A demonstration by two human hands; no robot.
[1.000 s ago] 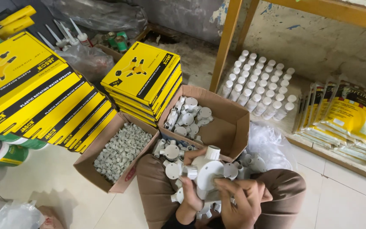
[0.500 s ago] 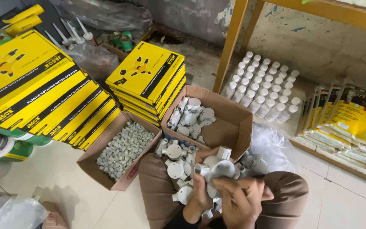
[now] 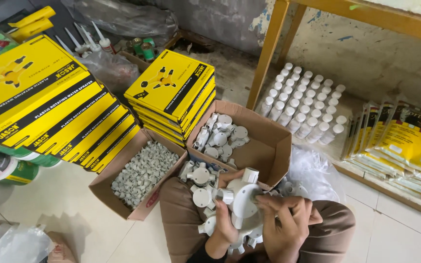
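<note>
Single head cam, looking steeply down from close above the lap, hands at near bottom centre, floor and stacked boxes stretching far and left.

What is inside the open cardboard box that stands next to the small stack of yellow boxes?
The open cardboard box holds white round plastic fittings piled at its left end; the rest shows bare cardboard. Anything under the pile is covered.

The white round junction box (image 3: 243, 199) sits higher between the hands now, its flat face turned up toward the camera; the right hand (image 3: 286, 221) has slid its fingers over the box's right edge, and the left hand (image 3: 225, 226) has dropped lower beneath it
</note>
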